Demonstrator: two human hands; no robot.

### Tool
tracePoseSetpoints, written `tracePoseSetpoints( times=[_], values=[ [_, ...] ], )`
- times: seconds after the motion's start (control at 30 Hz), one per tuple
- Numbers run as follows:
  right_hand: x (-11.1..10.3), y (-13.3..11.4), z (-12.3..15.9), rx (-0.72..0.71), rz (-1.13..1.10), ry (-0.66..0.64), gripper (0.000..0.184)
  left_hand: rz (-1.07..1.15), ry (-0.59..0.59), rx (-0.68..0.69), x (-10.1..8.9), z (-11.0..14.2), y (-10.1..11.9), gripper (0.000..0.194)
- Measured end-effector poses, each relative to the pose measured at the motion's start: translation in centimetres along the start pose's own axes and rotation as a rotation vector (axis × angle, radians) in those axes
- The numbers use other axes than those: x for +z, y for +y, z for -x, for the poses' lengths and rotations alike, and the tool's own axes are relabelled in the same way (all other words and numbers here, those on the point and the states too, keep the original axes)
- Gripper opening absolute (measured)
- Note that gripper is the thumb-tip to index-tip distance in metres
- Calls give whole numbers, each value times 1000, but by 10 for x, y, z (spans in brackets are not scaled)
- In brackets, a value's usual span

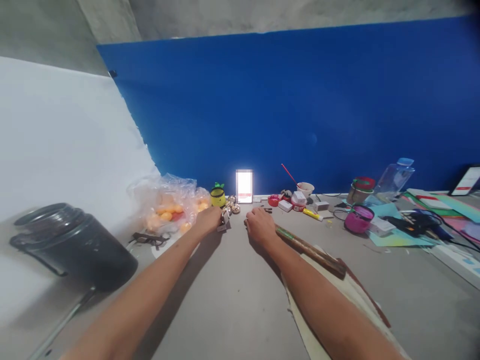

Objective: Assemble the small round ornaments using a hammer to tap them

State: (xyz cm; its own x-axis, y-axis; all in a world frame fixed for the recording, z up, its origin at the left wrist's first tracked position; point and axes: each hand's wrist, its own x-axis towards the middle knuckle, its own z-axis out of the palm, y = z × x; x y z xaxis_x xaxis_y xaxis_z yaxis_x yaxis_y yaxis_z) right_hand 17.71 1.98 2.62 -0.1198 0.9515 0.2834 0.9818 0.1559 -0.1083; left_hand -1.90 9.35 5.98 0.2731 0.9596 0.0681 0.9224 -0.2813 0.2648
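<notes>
My left hand [210,219] reaches far across the grey table, its fingers closed at a small dark-and-white, box-like piece [224,222]. Just behind that piece lie several gold-coloured balls [233,206] and a yellow pot with green leaves on top [217,195]. My right hand [259,225] rests low over the table with curled fingers. A small dark bit shows at its fingertips, too little to name. Beside the right wrist runs a long brown stick with a green mark [311,249]. A bright phone [244,187] stands upright against the wall beyond both hands.
Left are a clear bag of orange balls [165,212], dark glasses [150,238] and a big dark jar [75,247]. Right are small white boxes [285,205], a yellow tube [312,214], a paper cup [305,189], a pink container [359,219] and a power strip [455,262].
</notes>
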Motion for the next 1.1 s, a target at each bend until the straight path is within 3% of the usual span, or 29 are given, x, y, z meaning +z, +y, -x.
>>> tracePoseSetpoints(
  times=[0.17, 1.1],
  values=[
    [3, 10, -3, 13, -15, -1, 29, -72, -34, 44, -1, -4, 7, 21],
    [8, 25, -5, -54, -32, 13, 32, -230, -104, 75, -8, -11, -2, 15]
  ],
)
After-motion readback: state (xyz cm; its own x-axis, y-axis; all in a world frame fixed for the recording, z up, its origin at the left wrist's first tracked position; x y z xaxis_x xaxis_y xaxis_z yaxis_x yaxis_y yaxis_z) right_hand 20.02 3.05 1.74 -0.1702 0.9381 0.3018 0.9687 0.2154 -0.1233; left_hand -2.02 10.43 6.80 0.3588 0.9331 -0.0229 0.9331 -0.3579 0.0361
